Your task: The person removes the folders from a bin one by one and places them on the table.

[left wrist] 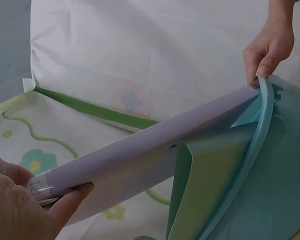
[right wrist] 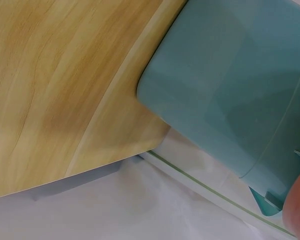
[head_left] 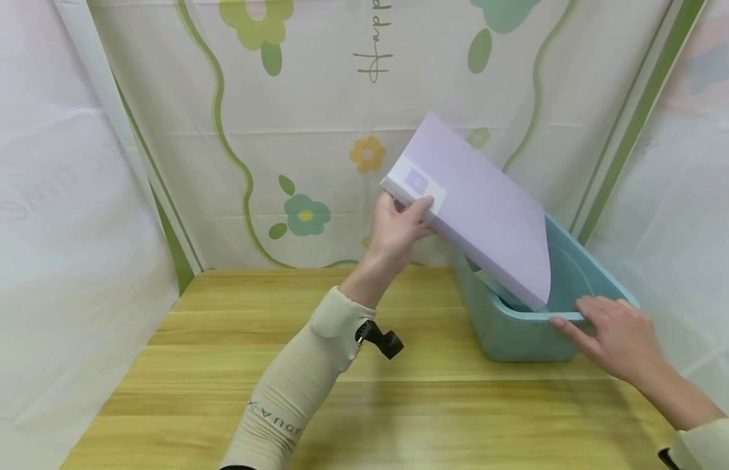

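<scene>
My left hand [head_left: 395, 230] pinches the spine end of a lilac ring binder [head_left: 481, 209], thumb on one side and fingers underneath. The binder slants down to the right, its lower end inside a teal plastic bin [head_left: 525, 341]. At the bin's near right corner my right hand [head_left: 622, 336] grips the rim, thumb outside. A green folder [left wrist: 212, 170] leans in the bin below the binder in the left wrist view. The right wrist view has the bin's outer wall [right wrist: 215, 95] and part of my right hand [right wrist: 297, 210] at its edge.
The bin stands at the right side of a wooden table [head_left: 235, 365]. A flower-printed white cloth [head_left: 317, 111] hangs behind the table, and plain-looking cloth sides flank it. A black strap [head_left: 378, 338] is on my left wrist.
</scene>
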Tool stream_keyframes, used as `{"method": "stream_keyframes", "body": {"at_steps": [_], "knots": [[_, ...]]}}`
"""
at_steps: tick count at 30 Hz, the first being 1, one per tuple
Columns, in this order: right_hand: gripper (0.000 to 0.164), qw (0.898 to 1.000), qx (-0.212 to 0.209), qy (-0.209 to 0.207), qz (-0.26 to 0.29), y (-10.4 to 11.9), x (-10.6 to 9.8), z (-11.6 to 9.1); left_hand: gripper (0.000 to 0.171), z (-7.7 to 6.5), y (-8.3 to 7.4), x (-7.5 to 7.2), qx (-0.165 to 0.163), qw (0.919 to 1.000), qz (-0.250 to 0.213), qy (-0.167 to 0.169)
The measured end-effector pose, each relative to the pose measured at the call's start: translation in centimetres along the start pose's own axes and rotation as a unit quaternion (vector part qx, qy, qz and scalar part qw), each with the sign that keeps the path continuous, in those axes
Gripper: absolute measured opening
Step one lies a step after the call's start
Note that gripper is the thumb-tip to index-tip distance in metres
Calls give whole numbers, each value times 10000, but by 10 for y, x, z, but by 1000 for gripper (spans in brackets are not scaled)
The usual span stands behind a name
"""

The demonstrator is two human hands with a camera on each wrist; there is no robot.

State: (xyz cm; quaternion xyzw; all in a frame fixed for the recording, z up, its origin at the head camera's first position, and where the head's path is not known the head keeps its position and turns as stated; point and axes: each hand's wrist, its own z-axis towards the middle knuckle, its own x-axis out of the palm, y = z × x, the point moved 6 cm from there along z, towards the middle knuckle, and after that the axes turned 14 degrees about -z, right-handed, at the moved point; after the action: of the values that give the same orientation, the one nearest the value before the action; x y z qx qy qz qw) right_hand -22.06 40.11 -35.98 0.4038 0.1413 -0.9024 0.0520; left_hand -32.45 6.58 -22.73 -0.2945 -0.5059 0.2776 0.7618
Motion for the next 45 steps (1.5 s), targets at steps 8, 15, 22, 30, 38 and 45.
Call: {"method": "stream_keyframes", "body": {"at_steps": [8, 15, 22, 30, 38, 45], "knots": [[50, 9999, -78, -135, 36, 0, -2, 1, 44, 0, -4, -3, -189, 9993, 216, 256], [50, 10000, -43, -55, -4, 1, 0, 1, 45, -1, -4, -8, -317, 9981, 452, 269], [49, 10000, -2, -47, 12, 1, 1, 1, 41, -1, -9, -12, -345, 9970, 604, 324], [49, 10000, 48, -78, 22, 0, 3, 0, 43, -1, -19, -18, -298, 9965, 683, 378], [51, 9999, 61, -98, 29, 0, 4, 0, 43, -3, -29, -28, -344, 9953, 825, 371], [48, 9999, 116, 55, -7, -2, 7, -1, 45, -4, -40, -36, -408, 9949, 824, 413]]}}
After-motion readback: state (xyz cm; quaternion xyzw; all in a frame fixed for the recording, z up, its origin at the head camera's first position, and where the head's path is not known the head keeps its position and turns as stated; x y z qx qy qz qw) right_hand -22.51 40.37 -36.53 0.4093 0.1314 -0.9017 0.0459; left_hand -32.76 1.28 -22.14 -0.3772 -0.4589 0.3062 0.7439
